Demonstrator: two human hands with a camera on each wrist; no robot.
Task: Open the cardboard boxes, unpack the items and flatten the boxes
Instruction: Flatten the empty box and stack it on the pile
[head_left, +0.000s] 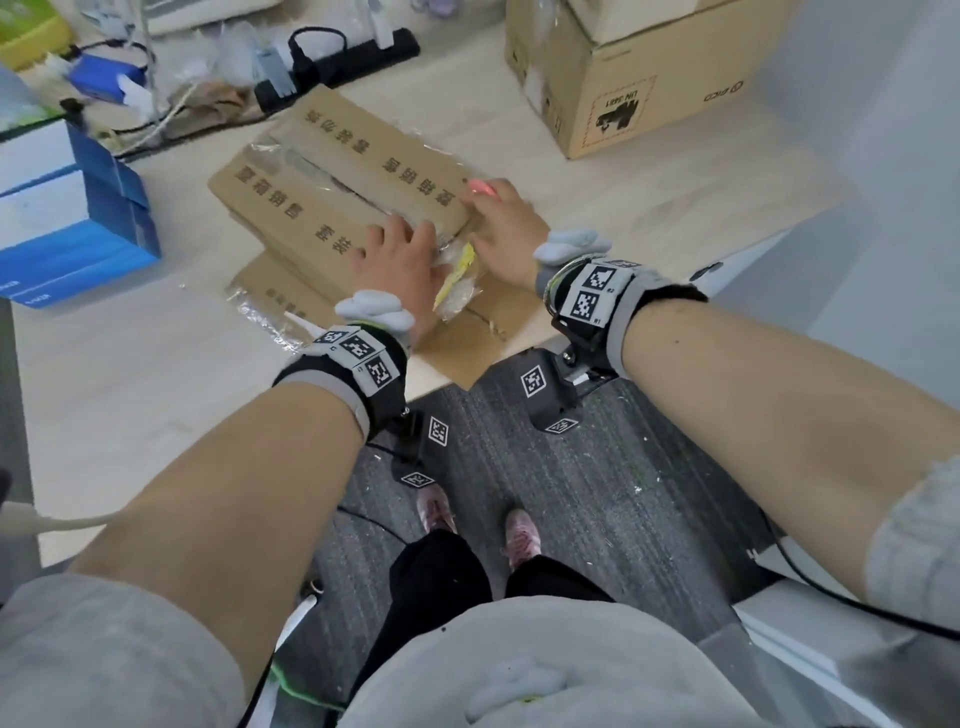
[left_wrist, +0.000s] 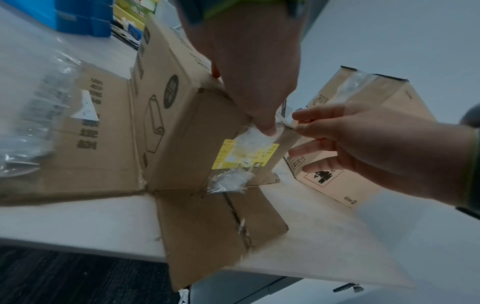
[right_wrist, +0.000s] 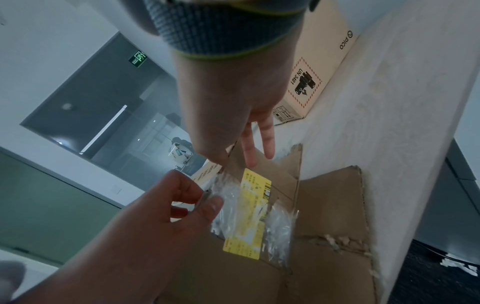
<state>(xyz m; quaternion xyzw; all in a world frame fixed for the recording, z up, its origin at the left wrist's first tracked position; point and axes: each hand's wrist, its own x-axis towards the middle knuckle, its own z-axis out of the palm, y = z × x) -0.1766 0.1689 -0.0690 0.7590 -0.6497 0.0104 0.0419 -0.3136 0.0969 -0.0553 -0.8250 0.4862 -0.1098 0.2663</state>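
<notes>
- Box (head_left: 332, 208): brown cardboard, printed, on the counter (head_left: 130, 395) near its front edge; bottom flaps splayed flat on the counter, one overhanging the edge; top flaps closed, seam partly split, with loose clear tape (left_wrist: 255, 136) at the near end.
- Label (left_wrist: 245, 155): yellow, stuck on the near end wall under crinkled tape.
- Left hand (head_left: 397, 265): on the near top corner, fingers curled over the edge, thumb tip pressing the tape at the end wall; holds the box corner.
- Right hand (head_left: 506, 226): at the right-hand top edge, fingers mostly straight and spread; a pink object (head_left: 480, 188) at its fingertips, whether gripped cannot be told.
- Handling, judged: light, stiff-walled but creased and torn at the flap edges, so likely to buckle if squeezed mid-panel; tape slick and stretchy, best taken at its lifted end and peeled along the seam; box best steadied at corners and folds.
- Contents: not visible; top closed, so empty or full cannot be told.
- Plastic wrap (left_wrist: 33, 115): clear, crumpled, lying on the left splayed flap.
- Second box (head_left: 639, 78): larger, pale, closed, hazard mark on its side, well apart at the back right; contents unseen.
- Blue cartons (head_left: 72, 208): stacked at the left, closed.
- Power strip (head_left: 337, 67): black, behind the box, among cables.
</notes>
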